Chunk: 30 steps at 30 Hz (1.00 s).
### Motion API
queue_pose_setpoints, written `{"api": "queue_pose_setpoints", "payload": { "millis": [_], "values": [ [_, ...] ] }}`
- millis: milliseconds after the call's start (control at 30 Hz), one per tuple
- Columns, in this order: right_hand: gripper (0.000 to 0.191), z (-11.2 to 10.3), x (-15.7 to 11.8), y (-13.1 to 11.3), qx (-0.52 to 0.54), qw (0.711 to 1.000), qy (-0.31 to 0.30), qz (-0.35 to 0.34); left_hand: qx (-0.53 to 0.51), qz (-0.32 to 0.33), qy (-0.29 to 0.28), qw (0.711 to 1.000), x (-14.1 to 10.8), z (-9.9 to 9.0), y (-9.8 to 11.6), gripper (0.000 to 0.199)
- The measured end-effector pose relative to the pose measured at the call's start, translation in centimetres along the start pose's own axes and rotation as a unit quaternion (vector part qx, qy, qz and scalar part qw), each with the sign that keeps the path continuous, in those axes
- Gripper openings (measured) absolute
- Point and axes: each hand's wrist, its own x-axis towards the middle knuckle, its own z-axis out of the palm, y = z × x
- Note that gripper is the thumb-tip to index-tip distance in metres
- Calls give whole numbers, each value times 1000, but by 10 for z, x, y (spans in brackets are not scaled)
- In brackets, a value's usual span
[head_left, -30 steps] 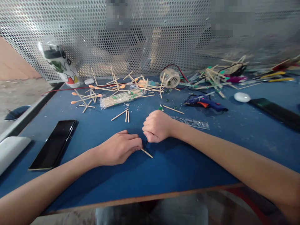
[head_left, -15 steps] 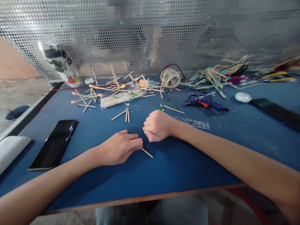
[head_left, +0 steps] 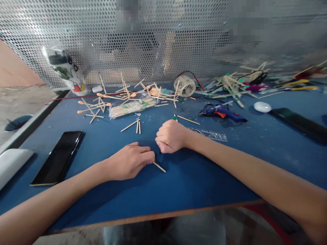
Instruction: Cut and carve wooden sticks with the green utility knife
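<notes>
My left hand (head_left: 131,161) rests on the blue table (head_left: 204,180), its fingers closed on a thin wooden stick (head_left: 159,167) that pokes out toward the lower right. Just right of it and slightly farther back, my right hand (head_left: 171,136) is a closed fist. Something small and dark shows between the two hands; what the right fingers grip is hidden. Behind the hands lie short loose sticks (head_left: 129,125) and one longer stick (head_left: 188,120). A clear ruler (head_left: 213,134) lies partly behind my right wrist.
A phone (head_left: 58,158) lies at the left. Farther back are a bagged bundle of sticks (head_left: 133,107), a clear jar (head_left: 185,86), a blue glue gun (head_left: 223,112), a white mouse-like object (head_left: 262,107) and a bottle (head_left: 66,69). A perforated metal panel (head_left: 102,41) closes off the back.
The view has shifted very slightly. Both hands keep nearly the same place and pose, with the stick still at my left fingertips.
</notes>
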Motion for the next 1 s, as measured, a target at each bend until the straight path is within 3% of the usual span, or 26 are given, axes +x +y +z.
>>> {"api": "queue_pose_setpoints", "payload": {
  "millis": [867, 1000],
  "values": [
    [35, 1, 2, -2, -10, 1000, 1, -27, 3, -13, -1, 1000, 1, -1, 3, 21],
    [37, 1, -2, 8, -20, 1000, 5, -4, -3, -11, 1, 1000, 1, 0, 3, 22]
  ]
}}
